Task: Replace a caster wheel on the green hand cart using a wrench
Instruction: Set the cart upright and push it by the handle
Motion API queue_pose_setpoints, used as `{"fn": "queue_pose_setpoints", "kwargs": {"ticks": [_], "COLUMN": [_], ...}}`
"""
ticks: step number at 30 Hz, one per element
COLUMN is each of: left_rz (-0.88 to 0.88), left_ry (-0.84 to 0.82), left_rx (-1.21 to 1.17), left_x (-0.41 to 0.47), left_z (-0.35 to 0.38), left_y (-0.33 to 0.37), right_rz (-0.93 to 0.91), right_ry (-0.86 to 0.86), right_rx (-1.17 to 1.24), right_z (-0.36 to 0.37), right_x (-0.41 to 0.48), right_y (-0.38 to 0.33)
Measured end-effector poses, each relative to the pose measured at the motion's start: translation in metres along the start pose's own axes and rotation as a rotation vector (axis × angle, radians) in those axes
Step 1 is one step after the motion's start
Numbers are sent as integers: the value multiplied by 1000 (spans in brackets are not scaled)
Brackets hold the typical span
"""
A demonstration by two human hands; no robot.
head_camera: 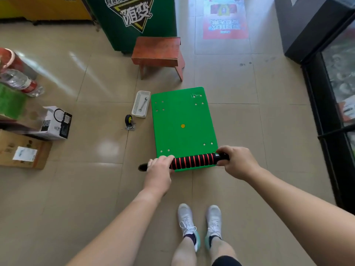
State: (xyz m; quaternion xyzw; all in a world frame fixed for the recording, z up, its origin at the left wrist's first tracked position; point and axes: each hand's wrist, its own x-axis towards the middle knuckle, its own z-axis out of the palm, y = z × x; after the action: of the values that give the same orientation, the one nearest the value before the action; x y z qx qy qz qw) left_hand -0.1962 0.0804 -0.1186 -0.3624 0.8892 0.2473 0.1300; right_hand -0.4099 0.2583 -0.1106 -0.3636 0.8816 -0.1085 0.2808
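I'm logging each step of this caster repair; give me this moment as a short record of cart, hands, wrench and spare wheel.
cart: green, on the tiled floor, deck up
handle: black foam with red rings, at the near end
left hand: grips the handle, left of the foam
right hand: grips the handle, right of the foam
wrench: lies in the white basket, left of the cart
spare caster: on the floor beside the basket, untouched
stool: wooden, beyond the cart
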Motion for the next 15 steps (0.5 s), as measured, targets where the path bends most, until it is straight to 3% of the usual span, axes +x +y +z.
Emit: {"fn": "queue_pose_setpoints", "kwargs": {"ticks": [15], "left_rz": [-19], "left_ry": [-9], "left_rx": [10], "left_x": [125], "left_z": [-71], "left_y": [-1], "right_rz": [-82], "right_ry": [18], "right_rx": [-24], "right_z": [-31], "right_x": [128], "right_y": [-22]}}
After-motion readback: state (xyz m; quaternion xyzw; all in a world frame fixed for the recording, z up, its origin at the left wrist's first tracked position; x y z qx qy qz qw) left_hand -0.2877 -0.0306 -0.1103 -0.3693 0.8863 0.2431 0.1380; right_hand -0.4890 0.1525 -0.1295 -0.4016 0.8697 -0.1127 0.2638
